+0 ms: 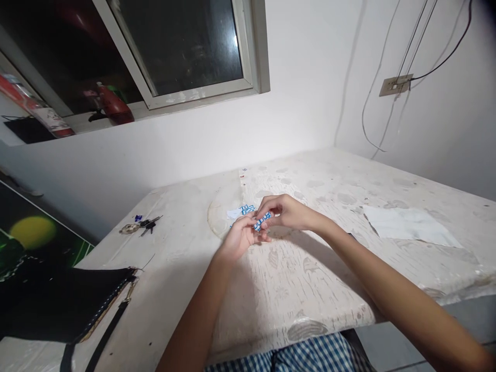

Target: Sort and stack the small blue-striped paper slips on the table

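Over the middle of the table, a small blue-and-white printed piece [262,222] is between my two hands; I cannot make out what kind of thing it is. My left hand [239,238] pinches its left side, palm partly turned up and lower fingers curled beneath. From above and the right, the fingers of my right hand [284,211] close on its other side and cover part of it. Just behind my left hand, a flat white piece with blue print [247,209] lies on the table, partly hidden by my fingers.
A patterned cloth covers the table [279,284]. Keys [149,223] and a small blue item [138,218] lie at left, near a black bag [58,305] with a strap. A white cloth or paper sheet [411,226] lies at right. Bottles [114,106] stand on the windowsill.
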Tool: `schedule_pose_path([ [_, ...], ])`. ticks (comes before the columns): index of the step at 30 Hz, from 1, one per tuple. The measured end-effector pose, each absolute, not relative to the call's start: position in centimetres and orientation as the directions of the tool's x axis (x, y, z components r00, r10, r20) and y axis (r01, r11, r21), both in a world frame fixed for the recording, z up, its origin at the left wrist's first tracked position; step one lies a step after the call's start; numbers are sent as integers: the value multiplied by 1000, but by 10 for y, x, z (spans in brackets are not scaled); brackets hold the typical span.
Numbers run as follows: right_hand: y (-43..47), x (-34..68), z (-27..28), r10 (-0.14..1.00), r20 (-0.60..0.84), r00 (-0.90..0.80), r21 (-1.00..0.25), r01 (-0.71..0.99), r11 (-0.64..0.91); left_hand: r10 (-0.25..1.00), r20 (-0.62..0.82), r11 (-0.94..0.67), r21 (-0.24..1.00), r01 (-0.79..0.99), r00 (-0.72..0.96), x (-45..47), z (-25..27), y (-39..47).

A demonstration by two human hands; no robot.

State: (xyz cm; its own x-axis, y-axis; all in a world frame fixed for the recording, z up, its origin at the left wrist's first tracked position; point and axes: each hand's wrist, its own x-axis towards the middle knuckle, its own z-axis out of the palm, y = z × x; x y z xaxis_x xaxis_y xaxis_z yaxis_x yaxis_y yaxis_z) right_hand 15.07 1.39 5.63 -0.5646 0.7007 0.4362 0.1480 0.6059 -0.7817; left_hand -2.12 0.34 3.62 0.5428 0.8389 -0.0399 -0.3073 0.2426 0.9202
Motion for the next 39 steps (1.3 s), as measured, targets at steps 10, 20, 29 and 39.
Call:
schedule_pose_path([
  [10, 11, 137, 47, 740, 316, -594, -706, 374, 602, 747, -175, 318, 941, -114, 641, -31, 29, 9],
  [20, 34, 132, 14, 756, 348, -555, -359, 666, 654, 982, -58, 159, 766, -623, 179, -35, 34, 26],
  [29, 27, 114, 3, 681, 327, -655, -112, 689, 716, 992, -40, 110, 751, -651, 121, -38, 33, 27],
  [39, 20, 112, 10, 692, 328, -643, -6, 731, 682, 995, -15, 70, 787, -613, 95, -38, 30, 27],
])
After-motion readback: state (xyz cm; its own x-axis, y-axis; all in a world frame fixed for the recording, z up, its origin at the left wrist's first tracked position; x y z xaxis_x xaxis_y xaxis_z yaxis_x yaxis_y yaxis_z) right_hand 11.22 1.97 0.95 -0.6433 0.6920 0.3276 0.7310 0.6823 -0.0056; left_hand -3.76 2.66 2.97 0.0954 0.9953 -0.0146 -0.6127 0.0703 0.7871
